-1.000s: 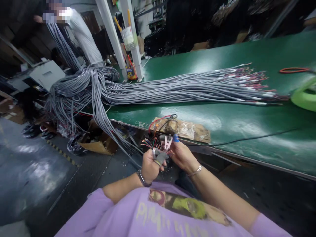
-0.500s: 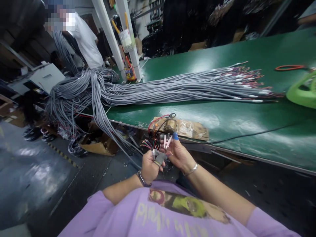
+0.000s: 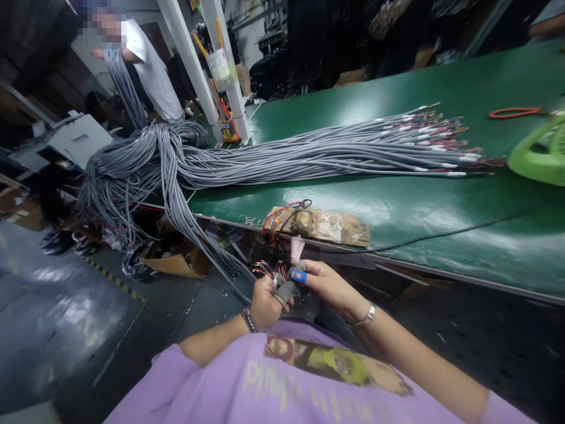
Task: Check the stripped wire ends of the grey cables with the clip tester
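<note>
My left hand (image 3: 265, 303) is closed around the end of a grey cable, whose thin coloured wires (image 3: 263, 268) fan out above the fingers. A grey wrap with a yellowish band covers one of its fingers. My right hand (image 3: 324, 285), with blue tape on the thumb, is pinched right beside those wires. From its fingertips a pale pink clip (image 3: 297, 250) points up toward the table edge. The fingers hide the clip's lower end, and whether it touches a wire cannot be made out.
A long bundle of grey cables (image 3: 282, 159) lies across the green table (image 3: 424, 229) and hangs off its left edge. Before me is a worn wooden board (image 3: 339, 228) with red and black leads. A green plastic basket (image 3: 536, 156) stands right; a person (image 3: 152, 70) holds cables back left.
My right hand has turned from a half-open palm to a pinch beside the wires. The pink clip now stands upright. At the back, the person's hand has lifted a cable bundle.
</note>
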`<state>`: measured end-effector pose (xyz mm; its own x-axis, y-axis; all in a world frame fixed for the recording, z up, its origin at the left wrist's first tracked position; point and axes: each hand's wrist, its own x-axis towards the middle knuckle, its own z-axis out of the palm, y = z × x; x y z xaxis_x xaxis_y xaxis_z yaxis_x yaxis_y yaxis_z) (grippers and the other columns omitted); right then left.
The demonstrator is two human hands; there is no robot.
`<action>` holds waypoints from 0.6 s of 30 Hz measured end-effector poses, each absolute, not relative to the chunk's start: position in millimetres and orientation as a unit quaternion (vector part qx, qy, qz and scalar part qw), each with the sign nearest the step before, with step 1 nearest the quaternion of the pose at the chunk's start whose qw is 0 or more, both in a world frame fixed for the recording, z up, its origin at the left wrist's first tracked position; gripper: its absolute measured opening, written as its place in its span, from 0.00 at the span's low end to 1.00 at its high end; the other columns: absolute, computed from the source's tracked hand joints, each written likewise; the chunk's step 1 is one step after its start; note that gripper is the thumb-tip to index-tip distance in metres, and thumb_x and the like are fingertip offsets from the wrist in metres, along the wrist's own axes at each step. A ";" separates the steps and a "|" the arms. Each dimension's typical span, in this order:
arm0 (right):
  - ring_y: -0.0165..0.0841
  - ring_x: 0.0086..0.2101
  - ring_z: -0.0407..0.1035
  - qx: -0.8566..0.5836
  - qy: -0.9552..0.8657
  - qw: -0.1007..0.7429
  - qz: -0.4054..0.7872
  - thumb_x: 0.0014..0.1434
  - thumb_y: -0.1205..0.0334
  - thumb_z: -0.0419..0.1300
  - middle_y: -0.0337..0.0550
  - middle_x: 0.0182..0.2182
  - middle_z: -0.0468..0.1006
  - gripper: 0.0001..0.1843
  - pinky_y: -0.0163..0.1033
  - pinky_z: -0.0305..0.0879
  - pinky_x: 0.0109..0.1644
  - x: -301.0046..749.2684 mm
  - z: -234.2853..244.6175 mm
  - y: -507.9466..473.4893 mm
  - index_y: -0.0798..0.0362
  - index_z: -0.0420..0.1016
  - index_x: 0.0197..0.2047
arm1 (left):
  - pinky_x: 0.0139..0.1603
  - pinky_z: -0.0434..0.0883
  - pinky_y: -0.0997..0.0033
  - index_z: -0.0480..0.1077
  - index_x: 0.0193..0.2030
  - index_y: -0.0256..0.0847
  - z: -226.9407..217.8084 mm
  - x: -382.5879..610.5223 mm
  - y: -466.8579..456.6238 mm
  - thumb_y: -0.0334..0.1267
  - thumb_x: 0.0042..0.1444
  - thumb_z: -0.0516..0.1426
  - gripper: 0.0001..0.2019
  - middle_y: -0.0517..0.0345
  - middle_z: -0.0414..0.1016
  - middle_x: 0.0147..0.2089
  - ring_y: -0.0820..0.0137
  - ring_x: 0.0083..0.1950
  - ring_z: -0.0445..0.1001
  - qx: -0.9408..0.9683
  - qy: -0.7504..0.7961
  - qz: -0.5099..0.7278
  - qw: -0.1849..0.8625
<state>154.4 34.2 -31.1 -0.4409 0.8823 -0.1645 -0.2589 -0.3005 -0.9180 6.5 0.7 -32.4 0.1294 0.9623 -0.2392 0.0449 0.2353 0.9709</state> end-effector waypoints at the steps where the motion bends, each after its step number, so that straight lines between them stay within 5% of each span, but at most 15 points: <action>1: 0.26 0.24 0.61 -0.354 -0.461 0.375 0.722 0.40 0.43 0.71 0.35 0.21 0.72 0.22 0.34 0.58 0.31 154.4 -29.0 34.5 0.55 0.74 0.24 | 0.16 0.59 0.79 0.63 0.22 0.39 -34.6 6.8 0.9 0.52 0.39 0.66 0.21 0.64 0.66 0.14 0.78 0.14 0.62 0.482 0.525 0.371 0.595; 5: 0.28 0.25 0.64 -0.373 -0.480 0.342 0.717 0.42 0.43 0.70 0.37 0.23 0.73 0.22 0.36 0.61 0.31 156.3 -29.8 35.1 0.54 0.74 0.27 | 0.15 0.59 0.77 0.64 0.22 0.39 -37.4 9.1 1.5 0.52 0.37 0.67 0.21 0.62 0.67 0.15 0.77 0.14 0.62 0.481 0.513 0.332 0.628; 12: 0.32 0.30 0.67 -0.423 -0.384 0.449 0.687 0.39 0.40 0.70 0.41 0.29 0.77 0.27 0.39 0.64 0.37 164.4 -46.1 24.8 0.52 0.75 0.34 | 0.13 0.56 0.78 0.63 0.23 0.40 -35.9 8.2 4.4 0.61 0.41 0.63 0.25 0.63 0.68 0.15 0.78 0.12 0.61 0.436 0.529 0.422 0.593; 18: 0.31 0.25 0.66 -0.416 -0.398 0.463 0.674 0.42 0.41 0.69 0.37 0.21 0.74 0.22 0.39 0.64 0.32 152.0 -40.9 6.9 0.51 0.71 0.27 | 0.14 0.58 0.78 0.63 0.23 0.39 -37.7 10.3 5.2 0.62 0.40 0.63 0.26 0.62 0.69 0.16 0.78 0.13 0.63 0.428 0.527 0.426 0.598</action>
<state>152.0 6.9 -40.9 -0.2252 0.9553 -0.1917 -0.2938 -0.2542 -0.9215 10.3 5.2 -37.7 0.0822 0.9605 -0.2659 -0.0576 0.2710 0.9609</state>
